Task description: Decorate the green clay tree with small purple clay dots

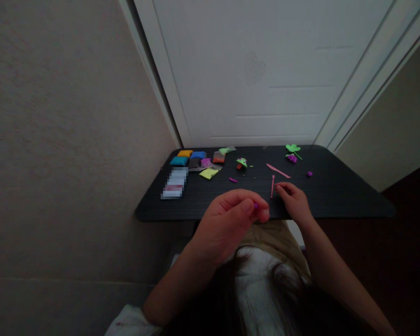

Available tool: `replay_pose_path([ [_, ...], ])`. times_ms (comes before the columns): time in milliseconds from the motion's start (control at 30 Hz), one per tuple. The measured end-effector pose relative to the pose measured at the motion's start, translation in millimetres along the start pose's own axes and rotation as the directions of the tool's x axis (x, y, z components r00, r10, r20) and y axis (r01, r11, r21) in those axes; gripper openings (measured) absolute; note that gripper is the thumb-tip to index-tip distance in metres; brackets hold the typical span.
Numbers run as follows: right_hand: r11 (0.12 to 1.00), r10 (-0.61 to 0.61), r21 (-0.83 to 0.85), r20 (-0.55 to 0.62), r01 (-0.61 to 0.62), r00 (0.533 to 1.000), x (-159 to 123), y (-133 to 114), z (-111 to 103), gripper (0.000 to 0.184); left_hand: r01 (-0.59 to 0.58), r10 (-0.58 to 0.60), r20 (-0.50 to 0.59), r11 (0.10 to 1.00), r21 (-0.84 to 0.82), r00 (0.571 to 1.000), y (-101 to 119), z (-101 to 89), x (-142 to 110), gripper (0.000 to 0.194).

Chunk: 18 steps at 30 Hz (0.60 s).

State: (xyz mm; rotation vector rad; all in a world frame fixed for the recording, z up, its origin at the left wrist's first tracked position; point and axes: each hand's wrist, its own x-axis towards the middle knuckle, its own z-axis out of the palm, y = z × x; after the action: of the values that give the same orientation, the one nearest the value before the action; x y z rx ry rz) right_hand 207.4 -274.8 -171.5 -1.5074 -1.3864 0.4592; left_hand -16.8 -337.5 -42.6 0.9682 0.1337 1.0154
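Note:
My left hand (231, 217) is raised over the table's front edge, with thumb and fingers pinched on a small purple clay piece (255, 205). Low over the tabletop, my right hand (294, 199) has its fingertips pressed together right beside a thin pink modelling stick (272, 186). Whether they touch the stick or hold something small cannot be made out. A pink plastic knife (278, 171) lies behind the stick. Off to the right is a purple clay ball (309, 174); a purple clay strip (233, 179) rests left of the stick.
On the black table (350, 200), several coloured clay packets (179, 161) lie at the back left, behind a blurred-out phone-like rectangle (175, 183). A green-topped clay figure (241, 163) stands mid-table. A green clover-shaped piece (293, 148) and purple clay cluster (291, 158) sit back right. A white door (266, 102) rises behind.

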Motion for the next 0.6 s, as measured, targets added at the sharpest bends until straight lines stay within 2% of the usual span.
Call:
replay_pose_path([
  [133, 1.000, 0.000, 0.005, 0.004, 0.000, 1.000, -0.2, -1.6, -0.8, 0.026, -0.028, 0.028, 0.020, 1.000, -0.011, 0.999, 0.4, 1.1, 1.0, 0.017],
  [267, 1.000, 0.002, 0.009, -0.002, -0.002, 1.000, -0.1, -1.1, -0.6, 0.027, -0.032, 0.033, 0.048, 0.999, -0.009, 0.998, -0.3, 0.6, 0.8, 0.006],
  [600, 1.000, 0.000, -0.001, -0.010, 0.000, 1.000, -0.5, -3.8, -0.7, 0.030, 0.002, -0.003, 0.023, 1.000, 0.016, 1.000, 0.2, 0.6, 0.2, 0.012],
])
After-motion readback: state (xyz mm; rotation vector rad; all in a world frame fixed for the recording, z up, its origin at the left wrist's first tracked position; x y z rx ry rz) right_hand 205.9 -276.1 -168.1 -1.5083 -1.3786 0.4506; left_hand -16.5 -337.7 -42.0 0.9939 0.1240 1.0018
